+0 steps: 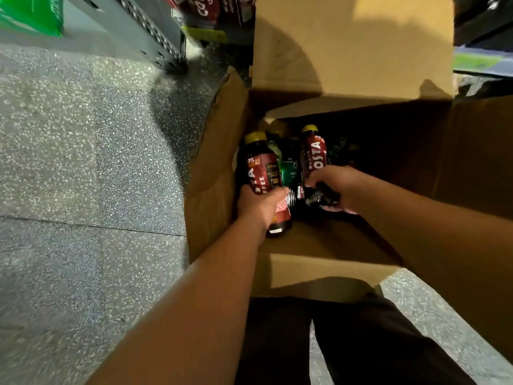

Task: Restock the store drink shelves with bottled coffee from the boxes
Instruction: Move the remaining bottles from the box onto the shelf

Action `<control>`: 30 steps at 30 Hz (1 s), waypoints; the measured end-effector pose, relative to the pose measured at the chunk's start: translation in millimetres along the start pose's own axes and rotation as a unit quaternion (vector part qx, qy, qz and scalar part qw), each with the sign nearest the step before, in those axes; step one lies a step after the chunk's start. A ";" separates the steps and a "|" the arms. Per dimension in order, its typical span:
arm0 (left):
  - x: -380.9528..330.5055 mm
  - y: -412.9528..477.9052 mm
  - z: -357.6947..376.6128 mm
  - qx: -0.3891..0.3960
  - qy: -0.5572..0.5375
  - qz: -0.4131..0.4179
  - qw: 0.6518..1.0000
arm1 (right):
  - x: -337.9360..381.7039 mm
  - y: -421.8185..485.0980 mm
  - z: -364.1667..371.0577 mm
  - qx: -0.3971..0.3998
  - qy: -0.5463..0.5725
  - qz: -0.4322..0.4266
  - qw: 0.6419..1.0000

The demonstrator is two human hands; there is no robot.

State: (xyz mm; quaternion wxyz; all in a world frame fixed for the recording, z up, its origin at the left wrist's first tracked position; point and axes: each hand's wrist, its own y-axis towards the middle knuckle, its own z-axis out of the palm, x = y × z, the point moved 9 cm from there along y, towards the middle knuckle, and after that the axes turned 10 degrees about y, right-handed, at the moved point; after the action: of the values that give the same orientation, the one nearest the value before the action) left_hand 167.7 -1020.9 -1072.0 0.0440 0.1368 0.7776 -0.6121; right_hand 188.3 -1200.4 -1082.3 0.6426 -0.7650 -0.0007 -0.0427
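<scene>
Left hand [261, 204] grips coffee bottle [259, 165], right hand [337, 184] grips second bottle [313, 154], both inside box [216, 162]

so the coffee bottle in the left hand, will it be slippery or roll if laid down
The coffee bottle in the left hand looks full of dark liquid, so it is probably heavy for its size. Its glossy label may be somewhat slippery. The round body would likely roll if laid flat.

Matt cardboard box [352, 51], glossy plastic bottles [259, 168], speckled stone floor [69, 162].
</scene>
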 end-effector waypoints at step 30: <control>-90.6 -265.1 -33.3 0.041 -0.160 0.186 0.969 | 13.2 -292.6 -36.8 0.192 0.110 -0.256 0.941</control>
State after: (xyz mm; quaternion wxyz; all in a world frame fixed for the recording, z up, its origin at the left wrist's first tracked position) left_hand 187.2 -1059.7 -793.2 0.2752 0.1809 0.6959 -0.6382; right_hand 182.6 -1186.3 -787.6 0.7406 -0.5920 -0.1337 -0.2884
